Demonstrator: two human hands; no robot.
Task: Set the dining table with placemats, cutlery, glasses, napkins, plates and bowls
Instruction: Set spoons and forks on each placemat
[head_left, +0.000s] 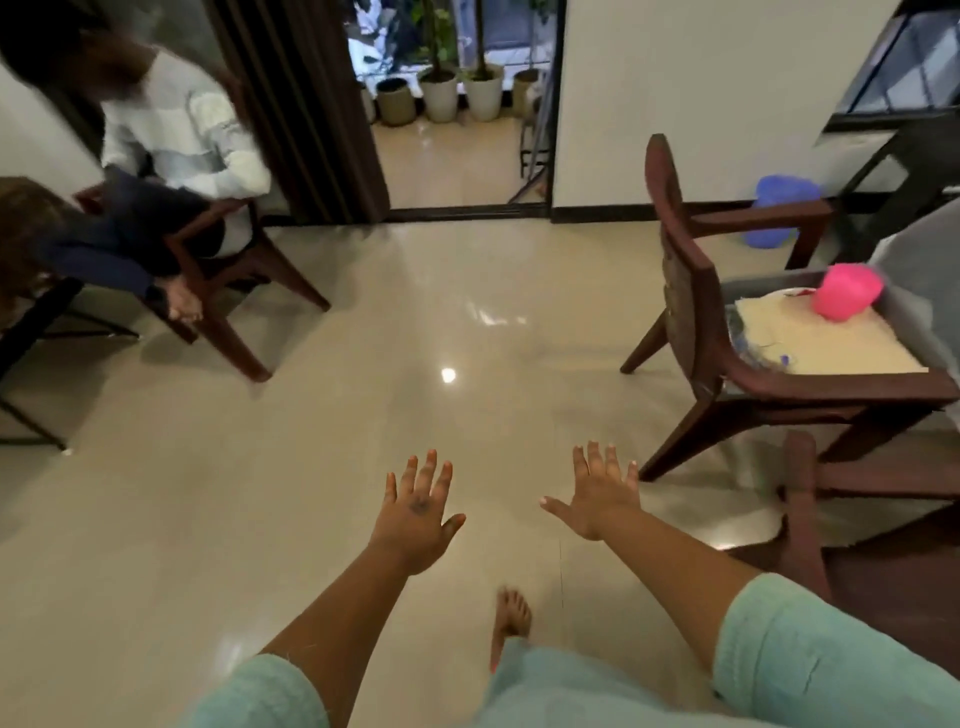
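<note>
We see both arms stretched forward over the glossy floor (363, 322), palms down. Left hand (415, 512) — fingers straight and spread, gripping nothing, a dark mark on its back. Right hand (597, 493) the same: splayed, empty, thumb out to the left. Mint sleeves (810, 644) end near the elbows. Right, a wooden chair (691, 291) carries a beige mat (831, 345) with a pink bowl-like thing (847, 292) on its far edge — possible table items, we can't tell. No readable writing. Far left, a seated person (182, 135).
</note>
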